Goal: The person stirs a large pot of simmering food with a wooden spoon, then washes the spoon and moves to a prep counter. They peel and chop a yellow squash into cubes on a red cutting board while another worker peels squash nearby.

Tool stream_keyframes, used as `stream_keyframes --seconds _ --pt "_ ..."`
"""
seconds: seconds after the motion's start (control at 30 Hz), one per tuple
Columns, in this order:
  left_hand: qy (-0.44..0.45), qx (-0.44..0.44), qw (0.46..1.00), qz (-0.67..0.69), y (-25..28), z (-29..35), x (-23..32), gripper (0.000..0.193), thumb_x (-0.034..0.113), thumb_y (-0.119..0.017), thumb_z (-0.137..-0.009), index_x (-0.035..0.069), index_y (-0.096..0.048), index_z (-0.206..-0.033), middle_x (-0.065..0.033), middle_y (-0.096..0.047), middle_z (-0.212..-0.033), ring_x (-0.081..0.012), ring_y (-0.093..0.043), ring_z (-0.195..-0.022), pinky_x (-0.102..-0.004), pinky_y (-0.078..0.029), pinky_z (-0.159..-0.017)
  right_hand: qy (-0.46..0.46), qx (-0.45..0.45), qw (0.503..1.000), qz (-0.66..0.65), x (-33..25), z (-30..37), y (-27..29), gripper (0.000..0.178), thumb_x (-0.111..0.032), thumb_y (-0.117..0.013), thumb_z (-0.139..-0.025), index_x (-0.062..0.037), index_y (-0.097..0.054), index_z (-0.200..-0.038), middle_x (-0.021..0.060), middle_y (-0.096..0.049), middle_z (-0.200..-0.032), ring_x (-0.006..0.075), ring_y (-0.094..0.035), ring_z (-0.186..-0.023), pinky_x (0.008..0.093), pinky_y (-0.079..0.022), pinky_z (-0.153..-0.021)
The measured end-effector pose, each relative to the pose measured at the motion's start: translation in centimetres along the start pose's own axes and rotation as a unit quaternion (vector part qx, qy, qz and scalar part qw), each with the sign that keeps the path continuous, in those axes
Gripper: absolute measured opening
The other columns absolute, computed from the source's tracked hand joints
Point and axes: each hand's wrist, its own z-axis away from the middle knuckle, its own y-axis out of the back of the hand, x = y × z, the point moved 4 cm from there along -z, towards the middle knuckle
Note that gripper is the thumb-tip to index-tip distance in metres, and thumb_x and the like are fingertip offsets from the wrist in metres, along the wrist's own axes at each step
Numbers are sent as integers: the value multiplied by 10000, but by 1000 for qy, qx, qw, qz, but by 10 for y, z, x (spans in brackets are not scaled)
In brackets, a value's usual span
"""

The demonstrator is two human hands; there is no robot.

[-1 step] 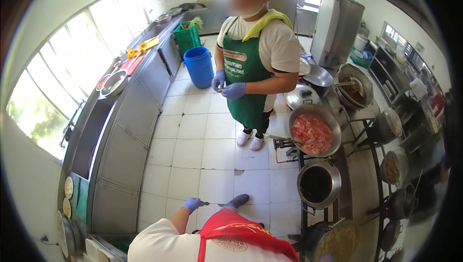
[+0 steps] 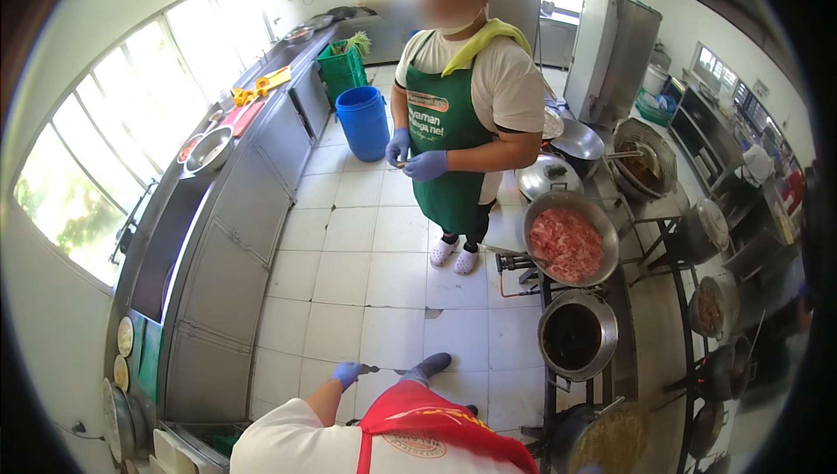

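My left hand [image 2: 347,375], in a blue glove, is low in front of me, left of my red apron [image 2: 418,417]. Its fingers look curled. A small dark shape [image 2: 370,369] shows right at the fingertips; whether I hold it or it is a mark on the tiles, I cannot make out. Only a blurred bluish bit of my right hand [image 2: 589,469] shows at the lower edge, beside a big pan of yellowish food [image 2: 615,437]. Its fingers are hidden. Near it stands a pot of dark liquid [image 2: 571,334], and beyond that a wide pan of raw pink meat [image 2: 567,243].
A co-worker in a green apron [image 2: 445,169] faces me, blue-gloved hands together around something small. Burner stands with pots line the right. On the left runs a metal counter [image 2: 235,256] with a bowl [image 2: 209,150]. A blue drum [image 2: 362,123] stands behind, near a green crate [image 2: 340,68].
The whole view has shifted very slightly. My left hand stays in place, and the co-worker stands in the same spot.
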Motion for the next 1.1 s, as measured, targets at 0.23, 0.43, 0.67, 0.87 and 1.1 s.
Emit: stream_keyframes --seconds 0.23,0.43,0.67,0.87,1.1 --pt "168 -18 986 10 -12 75 -99 337 321 -546 -985 38 -718 -1047 -102 -732 -933 -256 -728 -789 -417 -540 -625 17 -33 998 40 -10 -1 -19 598 -352 -664 -965 -44 -489 -1446 168 -582 -1463 280 -645 -1250 439 -536 -1009" --pt "21 -82 976 -200 3 52 -130 412 389 -528 -994 29 -720 -1048 -128 -723 -928 -260 -729 -776 -449 -544 -623 28 -77 994 75 -28 8 -39 524 -357 -670 -958 -51 -593 -1376 160 -636 -1407 277 -669 -1205 449 -540 -992" --pt "130 -20 982 135 24 -58 -27 414 411 -531 -1014 77 -622 -1241 -134 -718 -1203 -309 -697 -929 -441 -521 -695 73 -236 959 142 -33 -3 -50 460 -363 -677 -951 -59 -715 -1295 151 -700 -1341 274 -698 -1153 460 -545 -973" --pt "-203 -4 957 -205 41 -126 46 481 477 -811 -839 41 -683 -998 -138 -755 -992 -305 -739 -890 -432 -597 -806 48 -207 914 -345 -6 10 -62 192 -259 -696 -930 -84 -757 -877 147 -760 -898 291 -714 -792 455 -568 -773" --pt "66 -32 996 53 74 -177 -29 411 403 -565 -983 82 -595 -1237 -191 -710 -1166 -340 -698 -861 -476 -518 -697 -68 -246 475 -842 7 150 -69 82 -132 -658 -931 -97 -638 -861 97 -605 -686 225 -614 -610 375 -497 -550"
